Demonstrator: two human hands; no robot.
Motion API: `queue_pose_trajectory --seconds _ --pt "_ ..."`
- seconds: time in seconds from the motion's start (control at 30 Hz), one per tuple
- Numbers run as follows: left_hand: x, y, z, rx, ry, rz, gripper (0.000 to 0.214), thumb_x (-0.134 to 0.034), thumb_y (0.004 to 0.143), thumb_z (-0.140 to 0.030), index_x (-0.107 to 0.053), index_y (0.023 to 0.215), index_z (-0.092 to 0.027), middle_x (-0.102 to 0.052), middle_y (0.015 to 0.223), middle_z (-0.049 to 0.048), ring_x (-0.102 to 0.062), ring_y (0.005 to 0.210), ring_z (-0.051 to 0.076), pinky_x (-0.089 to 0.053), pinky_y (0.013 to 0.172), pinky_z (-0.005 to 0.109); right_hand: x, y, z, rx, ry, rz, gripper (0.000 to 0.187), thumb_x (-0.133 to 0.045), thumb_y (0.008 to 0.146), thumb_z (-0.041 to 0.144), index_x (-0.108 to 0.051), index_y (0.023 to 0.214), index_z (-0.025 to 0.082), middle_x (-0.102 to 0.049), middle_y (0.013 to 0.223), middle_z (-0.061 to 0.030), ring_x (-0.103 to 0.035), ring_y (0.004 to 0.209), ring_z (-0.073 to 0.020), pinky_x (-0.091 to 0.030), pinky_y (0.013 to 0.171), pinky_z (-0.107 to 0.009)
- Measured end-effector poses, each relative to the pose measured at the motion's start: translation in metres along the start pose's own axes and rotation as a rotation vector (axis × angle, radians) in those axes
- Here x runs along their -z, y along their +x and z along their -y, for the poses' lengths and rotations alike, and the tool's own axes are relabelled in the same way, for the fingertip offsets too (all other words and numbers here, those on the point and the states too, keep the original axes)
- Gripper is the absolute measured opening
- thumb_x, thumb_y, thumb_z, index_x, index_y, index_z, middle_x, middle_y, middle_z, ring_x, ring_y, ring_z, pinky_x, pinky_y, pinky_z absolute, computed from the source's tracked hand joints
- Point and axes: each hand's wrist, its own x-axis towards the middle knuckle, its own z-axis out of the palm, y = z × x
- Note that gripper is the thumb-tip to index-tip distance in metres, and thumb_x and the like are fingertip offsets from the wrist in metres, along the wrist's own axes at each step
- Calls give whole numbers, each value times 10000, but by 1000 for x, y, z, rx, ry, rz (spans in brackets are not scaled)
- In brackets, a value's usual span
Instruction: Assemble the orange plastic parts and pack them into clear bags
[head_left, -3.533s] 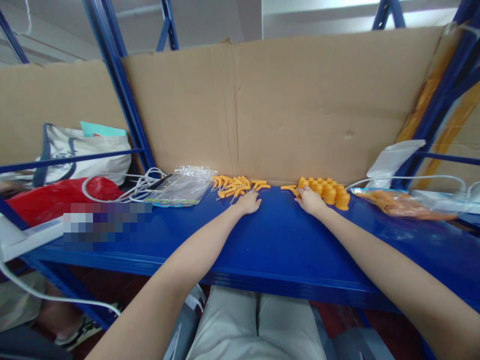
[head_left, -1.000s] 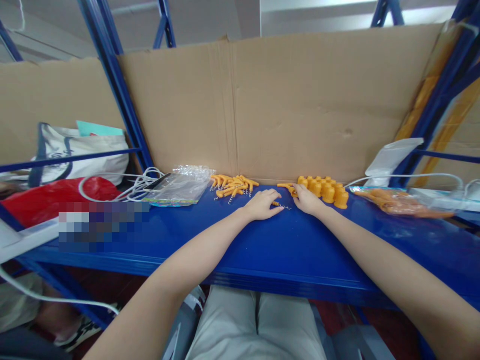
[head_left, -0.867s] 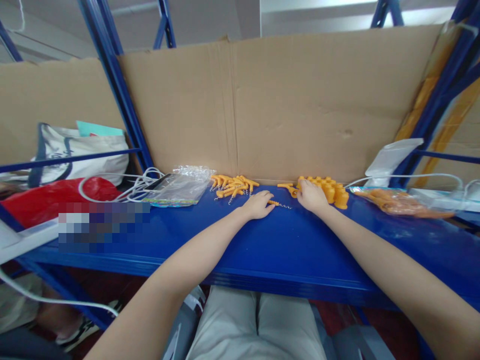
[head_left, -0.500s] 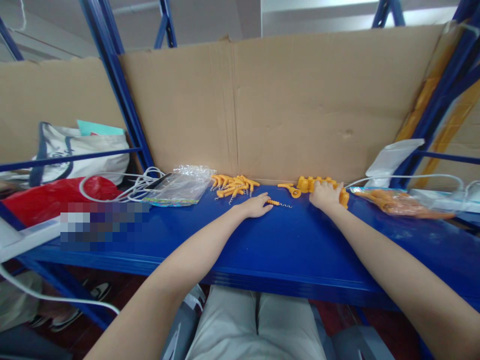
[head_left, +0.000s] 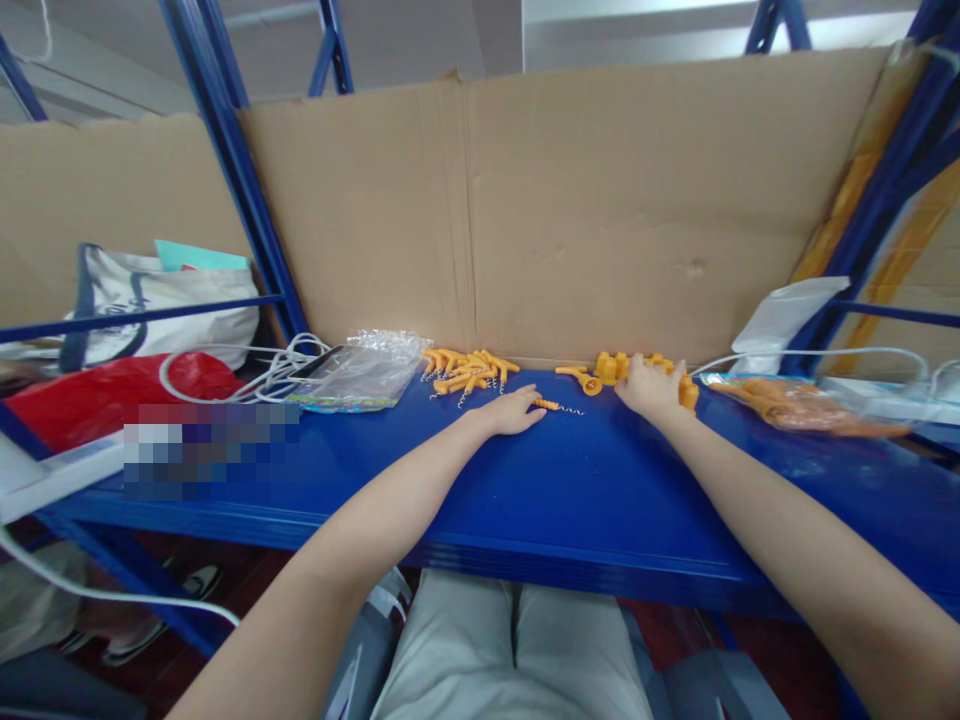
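Note:
My left hand (head_left: 516, 411) rests low over the blue tabletop (head_left: 555, 480), fingers closed on a corkscrew (head_left: 547, 405). Its ridged orange shaft shows past the fingertips, and its metal spiral points right. My right hand (head_left: 651, 388) lies over a row of yellow-orange plastic parts (head_left: 611, 368) at the back, touching them with fingers apart; some fingertips are hidden among them. Between the hands, near the cardboard, is an orange piece with a round ring end (head_left: 592, 385). Several orange T-handled corkscrews (head_left: 469, 372) are piled beyond my left hand.
A tall cardboard sheet (head_left: 585, 220) closes off the back. Clear plastic bags (head_left: 367, 375) and white cables (head_left: 281, 360) lie at left, near a red bag (head_left: 127, 395). At right sits a bag of orange parts (head_left: 802, 402). Blue posts (head_left: 232, 170) frame the table.
My right hand has shifted very slightly left over the yellow-orange parts. My left hand and the corkscrew have kept their place.

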Motion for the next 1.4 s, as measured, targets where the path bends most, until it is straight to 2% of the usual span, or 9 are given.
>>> queue_pose_trajectory --seconds 0.13,0.27,0.43,0.6,0.83,0.9,1.07,1.23,1.4 --pt "-1 1 2 -35 20 -77 373 -401 932 -341 -568 1192 -132 -516 1372 121 -394 1344 239 -341 1095 348 6 -3 5 6 14 4 398 -350 890 250 -544 1174 49 -651 1081 -228 -584 1074 -342 -287 982 -557" --pt "-1 2 2 -83 44 -169 296 -451 907 -322 -658 1037 -156 -611 1180 98 -570 1132 221 -420 1017 316 11 -6 11 59 27 39 401 -366 896 270 -548 1173 44 -662 1051 -230 -615 1032 -333 -369 925 -473" --pt "2 0 1 61 97 -219 378 -508 862 -450 -660 1069 -173 -598 1121 102 -599 1042 233 -460 934 317 14 -11 20 137 102 110 378 -376 917 318 -537 1170 88 -668 1040 -197 -633 1007 -322 -451 799 -377" --pt "9 -2 1 218 71 -124 422 -493 843 -540 -632 1067 -210 -659 1063 83 -619 1012 258 -483 846 332 6 -11 25 109 213 119 372 -446 901 365 -500 1178 122 -658 1045 -167 -644 969 -294 -470 747 -342" --pt "10 -2 4 258 102 -138 357 -474 865 -516 -600 972 -199 -682 1035 86 -631 992 255 -486 798 319 -12 -7 25 157 373 112 498 -594 820 316 -443 1245 104 -662 1006 -116 -651 872 -229 -473 725 -295" --pt "9 -2 5 262 114 -155 356 -455 876 -512 -590 979 -200 -681 1031 90 -631 988 257 -487 798 326 -13 -7 25 192 348 127 512 -604 812 330 -464 1250 106 -671 1006 -115 -651 882 -229 -476 724 -290" --pt "9 -2 6 280 118 -184 347 -449 884 -509 -570 1005 -207 -675 1057 94 -625 1008 258 -484 816 335 -4 -11 27 286 203 158 377 -546 854 305 -587 1193 145 -686 1080 -122 -643 988 -252 -484 804 -310" --pt "9 -2 6 275 114 -188 323 -443 894 -481 -571 1011 -208 -673 1064 96 -624 1018 263 -480 834 349 1 -20 32 385 99 120 496 -429 833 82 -565 1301 173 -623 1254 -128 -609 1098 -262 -482 880 -357" --pt "9 -2 6 277 127 -189 331 -430 896 -494 -572 1002 -214 -679 1046 85 -628 1006 252 -485 822 334 -1 -24 36 392 70 120 526 -418 831 81 -527 1339 160 -584 1307 -131 -586 1137 -267 -477 893 -358"
